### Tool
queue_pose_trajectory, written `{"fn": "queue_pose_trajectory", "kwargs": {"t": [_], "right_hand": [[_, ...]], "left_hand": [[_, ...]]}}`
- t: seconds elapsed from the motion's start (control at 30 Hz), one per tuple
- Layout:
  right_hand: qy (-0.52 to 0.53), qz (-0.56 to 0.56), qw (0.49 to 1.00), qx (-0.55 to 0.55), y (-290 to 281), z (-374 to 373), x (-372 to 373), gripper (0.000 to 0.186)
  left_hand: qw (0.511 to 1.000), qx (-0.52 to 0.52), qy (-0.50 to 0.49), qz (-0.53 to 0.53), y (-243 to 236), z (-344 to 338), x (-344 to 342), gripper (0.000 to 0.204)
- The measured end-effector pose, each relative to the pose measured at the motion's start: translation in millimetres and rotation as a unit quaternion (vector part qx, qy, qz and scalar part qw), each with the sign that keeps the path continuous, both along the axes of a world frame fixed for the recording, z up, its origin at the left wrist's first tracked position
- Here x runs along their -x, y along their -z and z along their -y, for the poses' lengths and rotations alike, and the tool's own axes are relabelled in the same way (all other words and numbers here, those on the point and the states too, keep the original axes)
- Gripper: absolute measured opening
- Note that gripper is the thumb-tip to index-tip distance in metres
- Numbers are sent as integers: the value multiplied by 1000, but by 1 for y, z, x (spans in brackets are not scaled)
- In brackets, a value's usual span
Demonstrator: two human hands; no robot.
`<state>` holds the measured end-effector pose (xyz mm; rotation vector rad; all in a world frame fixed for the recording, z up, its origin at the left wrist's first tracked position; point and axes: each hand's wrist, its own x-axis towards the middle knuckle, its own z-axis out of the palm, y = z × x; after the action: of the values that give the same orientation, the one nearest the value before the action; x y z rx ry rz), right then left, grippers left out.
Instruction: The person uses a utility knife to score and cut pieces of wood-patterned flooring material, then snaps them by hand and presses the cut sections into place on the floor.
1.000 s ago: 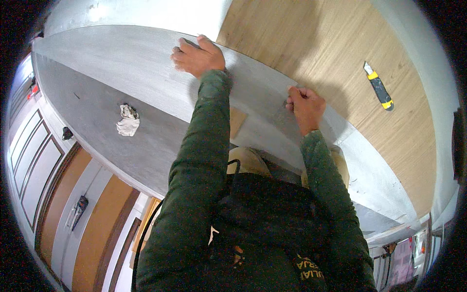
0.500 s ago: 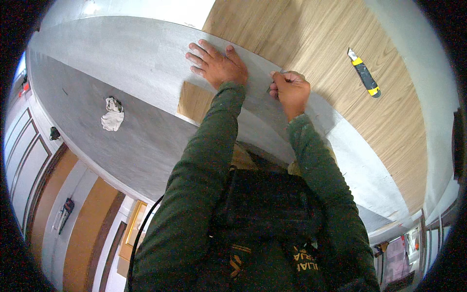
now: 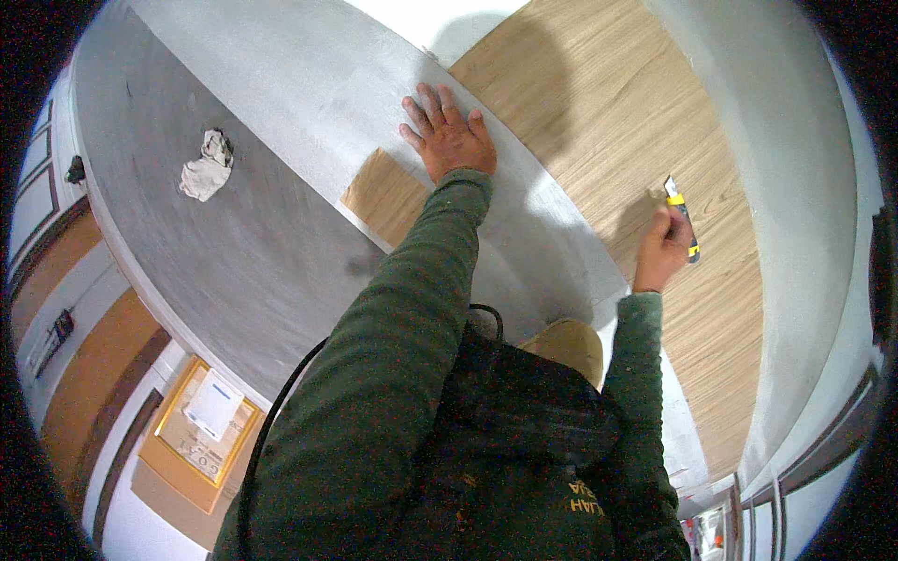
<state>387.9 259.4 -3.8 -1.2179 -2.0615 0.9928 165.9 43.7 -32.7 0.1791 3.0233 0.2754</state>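
My left hand (image 3: 452,136) lies flat with fingers spread on a light grey, smooth-faced strip (image 3: 510,201), close to its seam with a wood-grain panel (image 3: 580,112). Over that panel, my right hand (image 3: 661,248) has its fingers curled at the handle of a black-and-yellow utility knife (image 3: 679,208). The knife's blade is out and points away from me. My fingers cover part of the handle and are slightly blurred. Beside my left wrist is a small wood-grain piece (image 3: 385,198) on the grey strip.
A crumpled white cloth (image 3: 208,166) lies on the dark grey surface (image 3: 271,252) to the left. A knee (image 3: 571,348) shows below the strip. At lower left is a yellow-framed board (image 3: 208,421) with paper on it. A curved grey border (image 3: 776,122) runs along the right.
My right hand has moved right from the seam to the utility knife, its fingers now at the handle. My left hand stays spread on the grey strip. The view has turned.
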Motion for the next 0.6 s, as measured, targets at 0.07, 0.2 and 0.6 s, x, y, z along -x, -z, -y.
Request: {"fn": "queue_pose_trajectory", "kwargs": {"t": [0.07,0.2,0.6], "right_hand": [[-93,203,965,-138,-15,-32,-16,35],[-194,291,908,-229,-11,-55,-35,49],[-312,129,930,142,-39,23,71,37]], "left_hand": [[999,-27,-14,-19,3,12,0,62],[998,-42,-42,-20,7,12,4,53],[994,-38,-98,4,1,3,9,56]]}}
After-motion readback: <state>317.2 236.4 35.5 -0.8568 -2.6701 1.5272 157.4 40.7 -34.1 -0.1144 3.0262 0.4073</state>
